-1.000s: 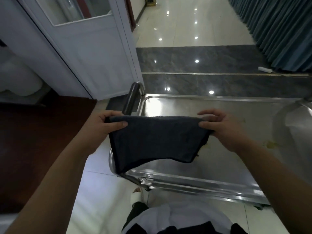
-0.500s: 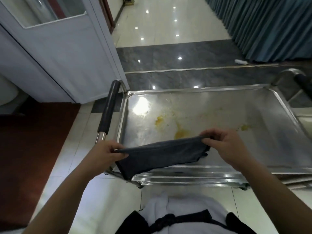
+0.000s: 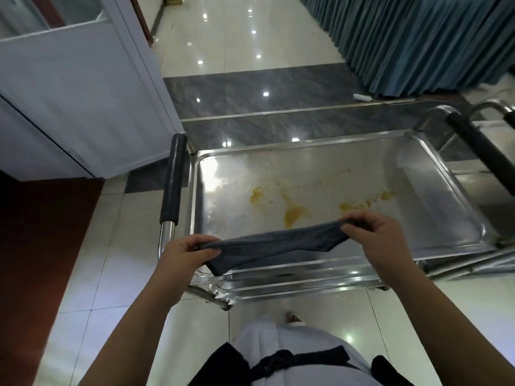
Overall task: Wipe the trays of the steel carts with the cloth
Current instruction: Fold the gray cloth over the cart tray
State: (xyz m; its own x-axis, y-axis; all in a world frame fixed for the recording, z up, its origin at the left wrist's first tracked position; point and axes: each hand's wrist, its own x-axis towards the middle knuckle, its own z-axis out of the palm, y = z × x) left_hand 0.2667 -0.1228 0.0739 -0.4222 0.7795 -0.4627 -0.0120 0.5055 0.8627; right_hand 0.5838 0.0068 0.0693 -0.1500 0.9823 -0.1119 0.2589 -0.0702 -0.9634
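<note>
A steel cart stands in front of me, its top tray [image 3: 434, 207] smeared with yellow food stains [image 3: 295, 213] across the middle. A dark grey cloth [image 3: 276, 246] is stretched flat between my hands, just above the tray's near edge. My left hand [image 3: 186, 254] pinches the cloth's left end, off the tray's near left corner. My right hand [image 3: 376, 235] pinches the right end over the near part of the tray. Lower steel trays [image 3: 292, 285] show under the top one.
The cart's black-padded handle [image 3: 172, 179] runs along its left side. A second steel cart with a black handle [image 3: 479, 151] stands close on the right. A white door [image 3: 83, 101] is at the left, blue curtains [image 3: 418, 37] at the back right, tiled floor all around.
The cloth has come down from a hanging sheet at chest height to a flat strip near the tray's front edge. My view has tilted, bringing the stained tray into sight.
</note>
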